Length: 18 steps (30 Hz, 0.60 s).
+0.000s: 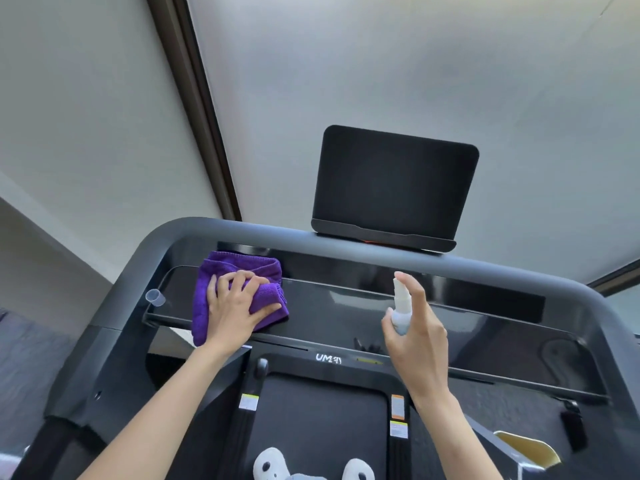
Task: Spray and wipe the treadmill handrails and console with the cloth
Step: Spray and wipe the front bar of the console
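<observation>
Standing on the treadmill belt, you work the console tray (pixel 346 320) with both hands well apart: your left hand (pixel 239 306) lies on the purple cloth (pixel 221 282), fingers bent over its bunched folds and pressing it down onto the glossy black surface, while your right hand (pixel 419 327) holds the small white spray bottle (pixel 401 306) upright, fingers wrapped round its body and the forefinger up on the nozzle head. The bottle hangs above the middle stretch of the tray, to the right of the cloth, and no mist can be made out. The grey handrail (pixel 346 242) curves round just beyond both hands, and the dark screen (pixel 394 183) rises from it past your right fingertips. A small clear cup (pixel 156 298) sits at the tray's edge just left of the cloth. By the look of it, this is the console stage, spray and wipe alternating, with the stretch under your right hand not yet reached by the cloth. The next move likely calls for a short press of the nozzle aimed down at the tray, then the cloth drawn rightward under firm, flat pressure; the rail and screen appear yet to come.
</observation>
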Each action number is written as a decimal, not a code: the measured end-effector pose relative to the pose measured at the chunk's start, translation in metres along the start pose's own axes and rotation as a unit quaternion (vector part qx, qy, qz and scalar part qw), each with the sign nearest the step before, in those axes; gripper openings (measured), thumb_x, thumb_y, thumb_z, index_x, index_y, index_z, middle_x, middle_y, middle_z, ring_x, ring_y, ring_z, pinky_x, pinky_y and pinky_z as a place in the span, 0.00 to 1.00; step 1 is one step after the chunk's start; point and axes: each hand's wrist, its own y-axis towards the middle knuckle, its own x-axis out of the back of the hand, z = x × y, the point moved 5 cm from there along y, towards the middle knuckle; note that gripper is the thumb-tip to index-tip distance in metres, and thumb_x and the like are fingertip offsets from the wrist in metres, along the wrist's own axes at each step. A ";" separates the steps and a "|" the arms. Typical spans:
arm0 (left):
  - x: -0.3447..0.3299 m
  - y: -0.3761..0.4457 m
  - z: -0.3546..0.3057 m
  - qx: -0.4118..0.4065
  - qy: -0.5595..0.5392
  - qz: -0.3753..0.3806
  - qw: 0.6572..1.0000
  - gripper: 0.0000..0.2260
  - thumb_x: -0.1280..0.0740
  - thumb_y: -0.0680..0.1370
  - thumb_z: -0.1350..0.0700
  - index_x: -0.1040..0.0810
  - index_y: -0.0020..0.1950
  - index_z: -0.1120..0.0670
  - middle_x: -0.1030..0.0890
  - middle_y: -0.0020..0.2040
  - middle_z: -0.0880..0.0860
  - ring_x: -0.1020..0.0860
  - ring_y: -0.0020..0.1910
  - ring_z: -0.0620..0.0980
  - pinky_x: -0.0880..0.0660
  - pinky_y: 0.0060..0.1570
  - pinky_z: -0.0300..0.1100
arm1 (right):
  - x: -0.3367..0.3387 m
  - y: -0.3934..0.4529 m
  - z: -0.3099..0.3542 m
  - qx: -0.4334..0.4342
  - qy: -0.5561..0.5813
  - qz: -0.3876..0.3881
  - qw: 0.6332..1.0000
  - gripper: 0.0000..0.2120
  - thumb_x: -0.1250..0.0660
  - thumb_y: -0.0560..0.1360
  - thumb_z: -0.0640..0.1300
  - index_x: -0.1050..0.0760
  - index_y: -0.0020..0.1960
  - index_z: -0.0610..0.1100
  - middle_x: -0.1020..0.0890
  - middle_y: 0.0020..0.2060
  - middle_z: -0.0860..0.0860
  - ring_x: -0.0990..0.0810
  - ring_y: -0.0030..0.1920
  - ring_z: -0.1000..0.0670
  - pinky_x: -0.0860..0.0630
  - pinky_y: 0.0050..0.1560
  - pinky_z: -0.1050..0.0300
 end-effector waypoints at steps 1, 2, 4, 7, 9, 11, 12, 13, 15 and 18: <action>-0.002 -0.002 -0.005 0.010 0.000 -0.001 1.000 0.37 0.56 0.71 0.24 0.21 0.54 0.49 0.23 0.54 0.50 0.29 0.57 0.57 0.43 0.68 0.63 | 0.005 -0.003 -0.004 0.006 0.000 0.003 1.000 0.31 0.31 0.71 0.34 0.36 0.66 0.58 0.22 0.42 0.56 0.26 0.30 0.48 0.25 0.33 0.55; -0.004 -0.004 -0.011 0.020 -0.001 -0.005 1.000 0.37 0.56 0.71 0.24 0.21 0.55 0.49 0.23 0.55 0.51 0.29 0.58 0.57 0.43 0.69 0.63 | 0.009 -0.006 -0.009 0.013 0.003 0.011 1.000 0.31 0.31 0.71 0.34 0.35 0.66 0.58 0.23 0.41 0.58 0.27 0.30 0.51 0.26 0.33 0.57; -0.007 -0.008 -0.022 0.037 -0.001 -0.014 0.999 0.37 0.56 0.71 0.24 0.21 0.55 0.49 0.24 0.55 0.51 0.29 0.58 0.58 0.44 0.69 0.63 | 0.016 -0.012 -0.017 0.027 0.013 0.040 0.999 0.30 0.31 0.70 0.34 0.34 0.64 0.58 0.28 0.36 0.64 0.30 0.29 0.56 0.29 0.33 0.65; -0.011 -0.012 -0.036 0.052 0.005 -0.016 0.999 0.36 0.56 0.71 0.25 0.22 0.55 0.48 0.24 0.55 0.51 0.30 0.58 0.57 0.43 0.69 0.63 | 0.020 -0.017 -0.031 0.026 0.024 0.066 0.997 0.31 0.31 0.69 0.33 0.34 0.63 0.60 0.27 0.35 0.62 0.30 0.29 0.54 0.28 0.32 0.64; -0.013 -0.014 -0.043 0.057 0.008 -0.015 0.998 0.35 0.56 0.71 0.25 0.22 0.55 0.47 0.24 0.55 0.50 0.30 0.58 0.57 0.43 0.69 0.63 | 0.024 -0.017 -0.036 0.022 0.027 0.062 0.997 0.32 0.31 0.69 0.33 0.34 0.63 0.60 0.26 0.37 0.61 0.30 0.30 0.52 0.27 0.33 0.61; -0.015 -0.015 -0.054 0.059 0.008 -0.012 0.998 0.35 0.56 0.71 0.24 0.22 0.55 0.47 0.24 0.55 0.50 0.30 0.58 0.56 0.43 0.69 0.62 | 0.030 -0.013 -0.043 0.013 0.026 0.050 0.998 0.32 0.31 0.69 0.33 0.35 0.65 0.59 0.26 0.38 0.60 0.29 0.30 0.51 0.29 0.33 0.61; -0.016 -0.016 -0.060 0.059 0.007 -0.010 0.998 0.35 0.56 0.71 0.24 0.22 0.54 0.47 0.24 0.55 0.50 0.30 0.58 0.56 0.44 0.69 0.62 | 0.033 -0.010 -0.047 0.008 0.028 0.043 0.999 0.32 0.31 0.69 0.33 0.35 0.65 0.59 0.26 0.39 0.59 0.28 0.30 0.51 0.29 0.34 0.61; -0.018 -0.017 -0.066 0.056 0.004 -0.009 0.998 0.35 0.56 0.71 0.24 0.22 0.54 0.47 0.24 0.55 0.50 0.30 0.58 0.56 0.44 0.69 0.61 | 0.036 -0.008 -0.051 0.003 0.031 0.037 0.999 0.32 0.31 0.70 0.33 0.35 0.66 0.59 0.25 0.39 0.58 0.28 0.30 0.51 0.29 0.34 0.60; -0.024 -0.020 -0.081 0.046 0.002 -0.007 0.999 0.35 0.55 0.71 0.25 0.22 0.54 0.47 0.24 0.54 0.50 0.29 0.57 0.57 0.44 0.69 0.62 | 0.045 -0.005 -0.059 -0.004 0.037 0.021 0.999 0.32 0.31 0.71 0.34 0.36 0.66 0.59 0.21 0.41 0.54 0.27 0.31 0.51 0.25 0.34 0.57; -0.032 -0.024 -0.102 0.033 0.012 -0.003 0.999 0.34 0.55 0.72 0.26 0.22 0.53 0.47 0.23 0.54 0.50 0.28 0.57 0.56 0.42 0.68 0.63 | 0.063 0.003 -0.073 -0.017 0.035 -0.014 0.999 0.30 0.31 0.72 0.35 0.36 0.66 0.57 0.22 0.39 0.51 0.27 0.30 0.49 0.24 0.33 0.54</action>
